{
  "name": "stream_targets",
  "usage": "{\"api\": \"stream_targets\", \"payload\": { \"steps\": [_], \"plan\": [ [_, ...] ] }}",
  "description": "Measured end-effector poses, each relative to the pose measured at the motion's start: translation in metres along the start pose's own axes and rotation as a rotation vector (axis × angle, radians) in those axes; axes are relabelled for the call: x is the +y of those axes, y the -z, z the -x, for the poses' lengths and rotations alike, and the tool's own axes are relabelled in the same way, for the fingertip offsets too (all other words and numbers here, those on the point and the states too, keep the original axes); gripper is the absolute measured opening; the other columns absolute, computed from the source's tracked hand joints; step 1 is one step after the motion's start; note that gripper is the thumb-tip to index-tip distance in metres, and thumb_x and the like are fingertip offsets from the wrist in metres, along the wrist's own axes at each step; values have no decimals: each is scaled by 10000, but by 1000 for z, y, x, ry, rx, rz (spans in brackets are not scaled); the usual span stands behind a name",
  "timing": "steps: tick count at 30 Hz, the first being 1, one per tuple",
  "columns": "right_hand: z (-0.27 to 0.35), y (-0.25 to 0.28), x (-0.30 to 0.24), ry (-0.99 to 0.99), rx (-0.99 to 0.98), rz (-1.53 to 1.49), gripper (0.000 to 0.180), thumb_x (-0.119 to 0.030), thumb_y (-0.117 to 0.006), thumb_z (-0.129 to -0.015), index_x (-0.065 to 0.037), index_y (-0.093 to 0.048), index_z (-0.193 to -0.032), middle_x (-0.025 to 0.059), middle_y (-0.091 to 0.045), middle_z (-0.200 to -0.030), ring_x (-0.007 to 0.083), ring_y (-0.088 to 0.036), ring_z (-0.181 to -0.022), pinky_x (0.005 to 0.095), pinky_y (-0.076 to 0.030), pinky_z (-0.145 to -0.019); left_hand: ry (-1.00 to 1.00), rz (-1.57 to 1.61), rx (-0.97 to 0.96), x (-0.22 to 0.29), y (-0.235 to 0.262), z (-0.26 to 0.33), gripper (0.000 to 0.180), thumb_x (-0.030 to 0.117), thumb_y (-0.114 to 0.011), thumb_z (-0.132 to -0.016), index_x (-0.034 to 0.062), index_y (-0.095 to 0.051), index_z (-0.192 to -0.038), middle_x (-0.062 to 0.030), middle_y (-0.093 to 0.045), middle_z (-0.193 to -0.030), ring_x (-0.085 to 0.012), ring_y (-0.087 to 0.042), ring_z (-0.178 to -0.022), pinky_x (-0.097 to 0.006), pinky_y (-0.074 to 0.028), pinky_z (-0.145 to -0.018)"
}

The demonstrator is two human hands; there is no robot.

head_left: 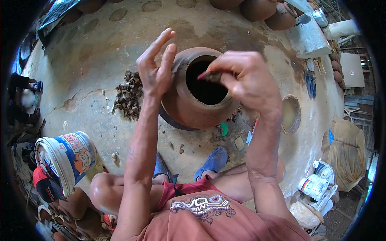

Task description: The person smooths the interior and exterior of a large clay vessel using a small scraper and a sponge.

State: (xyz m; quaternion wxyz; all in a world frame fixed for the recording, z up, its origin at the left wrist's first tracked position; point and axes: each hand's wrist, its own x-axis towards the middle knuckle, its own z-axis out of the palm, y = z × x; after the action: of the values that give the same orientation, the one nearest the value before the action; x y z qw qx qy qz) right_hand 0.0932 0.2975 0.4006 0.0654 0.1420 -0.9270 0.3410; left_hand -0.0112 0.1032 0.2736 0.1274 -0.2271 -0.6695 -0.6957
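Note:
A round brown clay pot [200, 113] with a wide, dark mouth stands on the floor in front of me, resting on a dark round base. My left hand [155, 70] is at the pot's left shoulder, its fingers stretched upward and apart, holding nothing. Over the pot's mouth, my right hand [248, 80] pinches a small reddish scraper-like piece [204, 75]. Its tip points left, above the opening. The rest of that piece is hidden by my fingers, so its exact kind is unclear. The inside of the pot is too dark to make out.
Dark clay scraps [128, 95] lie left of the pot. A green curved piece [224, 129] and a pale flat piece [239, 143] are near my shoes. A round basin [290, 115] is to the right, a white bucket [83, 154] at left. More pots [258, 9] stand behind.

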Motion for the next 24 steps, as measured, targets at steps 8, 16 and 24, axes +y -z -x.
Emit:
{"api": "stream_targets", "payload": {
  "steps": [8, 16, 24],
  "plan": [
    [-40, -13, -49, 138, 458, -13, 92, -24, -790, -899, 15, -764, -978, 71, -702, -762, 58, -652, -720, 273, -525, -649, -86, 223, 34, 74, -8, -8, 417, 235, -704, -1050, -36, -692, -1368, -171, -776, -1229, -230, -740, -1123, -348, -572, -997],
    [-11, -18, -23, -279, 445, 34, 112, -81, -787, -924, 5, -749, -985, 99, -724, -769, 104, -679, -707, 306, -537, -647, 565, 222, 528, 30, 47, 7, 510, 255, -584, -1119, -37, -527, -1534, -242, -648, -1453, -286, -664, -1306, -364, -556, -1061],
    [-5, -61, -12, -348, 397, 162, 138, -86, -719, -876, 34, -662, -842, 266, -705, -878, 451, -716, -876, 537, -558, -785, 363, -48, 119, 28, 1, 78, 527, 244, -573, -1111, -19, -503, -1562, -217, -491, -1628, -323, -402, -1556, -410, -292, -1287]
  ]
}}
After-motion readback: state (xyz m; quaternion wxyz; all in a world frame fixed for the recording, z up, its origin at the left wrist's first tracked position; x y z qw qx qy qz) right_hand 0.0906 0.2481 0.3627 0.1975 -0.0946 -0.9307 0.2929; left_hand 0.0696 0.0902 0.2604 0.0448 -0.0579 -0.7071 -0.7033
